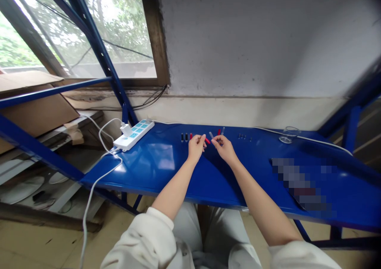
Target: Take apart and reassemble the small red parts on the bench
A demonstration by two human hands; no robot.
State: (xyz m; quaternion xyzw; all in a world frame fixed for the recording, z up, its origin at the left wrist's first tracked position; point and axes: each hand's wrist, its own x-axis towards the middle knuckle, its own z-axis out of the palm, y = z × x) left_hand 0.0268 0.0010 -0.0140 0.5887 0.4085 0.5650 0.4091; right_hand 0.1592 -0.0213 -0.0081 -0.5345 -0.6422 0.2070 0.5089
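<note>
We find the left grip [195, 148] clamped on a red tube [207, 141] and the right grip [224, 149] clamped on a clear tube [211, 135], both just above the blue steel counter [154, 169].

A white power strip [133, 135] on a blue steel shelf [143, 173], below a window [125, 30]

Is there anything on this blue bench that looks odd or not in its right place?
Yes. On the right side of the blue metal bench, a patch is pixelated, so what lies there cannot be told, while everything around it is sharp. The small red and black parts look neatly lined up.
</note>
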